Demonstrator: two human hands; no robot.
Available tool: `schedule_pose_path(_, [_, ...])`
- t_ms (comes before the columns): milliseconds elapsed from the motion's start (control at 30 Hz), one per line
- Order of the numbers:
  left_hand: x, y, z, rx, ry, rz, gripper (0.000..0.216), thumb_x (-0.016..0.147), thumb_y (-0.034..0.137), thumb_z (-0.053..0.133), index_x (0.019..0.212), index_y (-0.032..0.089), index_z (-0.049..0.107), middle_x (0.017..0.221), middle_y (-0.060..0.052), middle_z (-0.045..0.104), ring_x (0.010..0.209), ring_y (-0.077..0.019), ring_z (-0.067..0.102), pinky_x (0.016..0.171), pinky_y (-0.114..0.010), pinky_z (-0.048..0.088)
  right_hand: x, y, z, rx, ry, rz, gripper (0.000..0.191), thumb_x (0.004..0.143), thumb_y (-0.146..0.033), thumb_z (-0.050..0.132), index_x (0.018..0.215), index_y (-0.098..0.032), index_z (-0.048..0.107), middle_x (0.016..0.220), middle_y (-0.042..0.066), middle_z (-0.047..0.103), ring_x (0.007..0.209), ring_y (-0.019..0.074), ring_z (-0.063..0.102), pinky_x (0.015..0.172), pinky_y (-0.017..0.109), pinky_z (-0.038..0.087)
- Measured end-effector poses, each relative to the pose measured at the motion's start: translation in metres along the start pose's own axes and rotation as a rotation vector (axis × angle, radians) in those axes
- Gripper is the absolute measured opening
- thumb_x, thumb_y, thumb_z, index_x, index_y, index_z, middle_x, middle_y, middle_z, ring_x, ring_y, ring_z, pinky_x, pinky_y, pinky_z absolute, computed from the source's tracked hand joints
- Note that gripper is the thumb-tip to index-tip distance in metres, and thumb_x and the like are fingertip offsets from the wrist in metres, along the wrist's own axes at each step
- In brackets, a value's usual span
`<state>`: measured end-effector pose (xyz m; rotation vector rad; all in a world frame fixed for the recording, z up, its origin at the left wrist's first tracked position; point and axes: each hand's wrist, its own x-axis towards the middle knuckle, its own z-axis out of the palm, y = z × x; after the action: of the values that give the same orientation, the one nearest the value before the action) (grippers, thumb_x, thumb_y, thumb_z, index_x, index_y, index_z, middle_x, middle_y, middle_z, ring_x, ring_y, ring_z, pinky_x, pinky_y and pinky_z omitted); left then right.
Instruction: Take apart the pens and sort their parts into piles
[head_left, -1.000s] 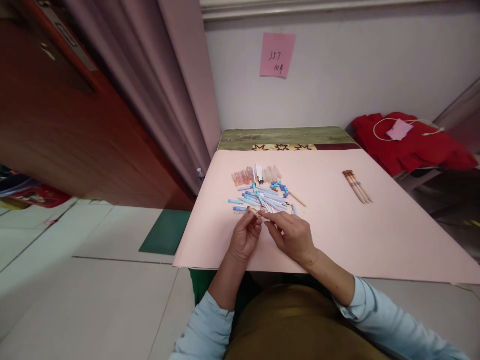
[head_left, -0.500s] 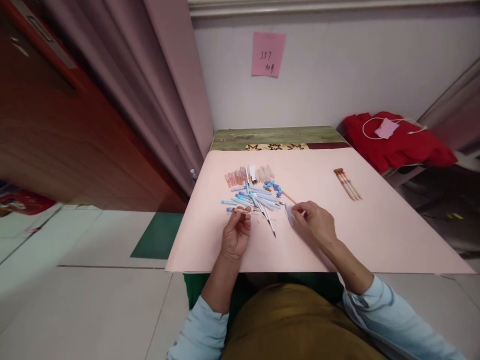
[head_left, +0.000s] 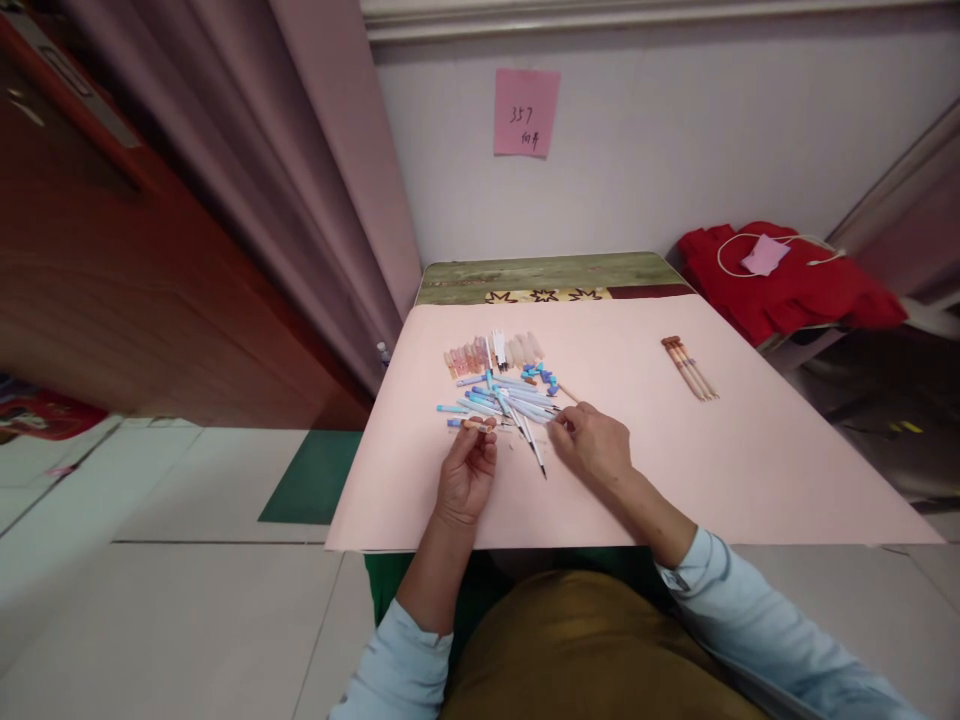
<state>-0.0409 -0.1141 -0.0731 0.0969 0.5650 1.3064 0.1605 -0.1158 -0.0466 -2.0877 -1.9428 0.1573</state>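
A heap of blue and white pen parts (head_left: 510,398) lies on a pink sheet (head_left: 750,470) over the table. Behind it stands a row of small clear and orange pen pieces (head_left: 491,352). My left hand (head_left: 466,472) is closed on a short orange-tipped pen piece (head_left: 477,425) at the heap's near left edge. My right hand (head_left: 595,447) rests at the heap's near right side, fingers curled and pinching among the blue parts. A thin pen refill (head_left: 534,450) lies between the two hands.
Three assembled tan pens (head_left: 688,367) lie apart at the right of the sheet. A red cloth with a white cord (head_left: 787,275) sits on a stand at the far right. A curtain (head_left: 300,180) and a wooden door (head_left: 112,260) are to the left.
My right hand drew away to the right from the left hand, then came back left to the heap's edge. The thin refill now lies on the sheet between the hands.
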Motion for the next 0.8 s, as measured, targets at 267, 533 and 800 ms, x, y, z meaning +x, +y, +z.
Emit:
schedule_pose_path(267, [-0.003,-0.002,0.003,0.018,0.006,-0.003,0.011,0.087,0.007,0.055,0.09,0.012,0.064,0.092,-0.009,0.07,0.067,-0.0082,0.067,0.058,-0.014,0.056,0.009,-0.011,0.002,-0.092,-0.123,0.096,0.03,0.091,-0.04,0.047,0.09,-0.023,0.072,0.095,0.007,0.07,0.08,0.02,0.065,0.066,0.028,0.04])
schedule_pose_path(533, [-0.003,-0.002,0.006,0.036,0.033,-0.004,0.011,0.085,0.006,0.056,0.089,0.012,0.064,0.091,-0.009,0.071,0.067,-0.0086,0.068,0.06,-0.014,0.056,0.01,-0.013,-0.001,-0.134,-0.11,0.045,0.026,0.086,-0.033,0.049,0.087,-0.019,0.071,0.09,0.009,0.071,0.075,0.0205,0.066,0.061,0.027,0.038])
schedule_pose_path(800, [-0.003,-0.005,0.007,0.121,-0.033,-0.032,0.011,0.083,0.004,0.059,0.089,0.011,0.064,0.094,-0.008,0.072,0.071,-0.0092,0.07,0.067,-0.014,0.057,-0.003,-0.02,-0.009,0.551,0.119,-0.158,0.014,0.078,-0.031,0.059,0.07,-0.019,0.062,0.062,-0.001,0.062,0.056,0.0114,0.056,0.056,0.022,0.04])
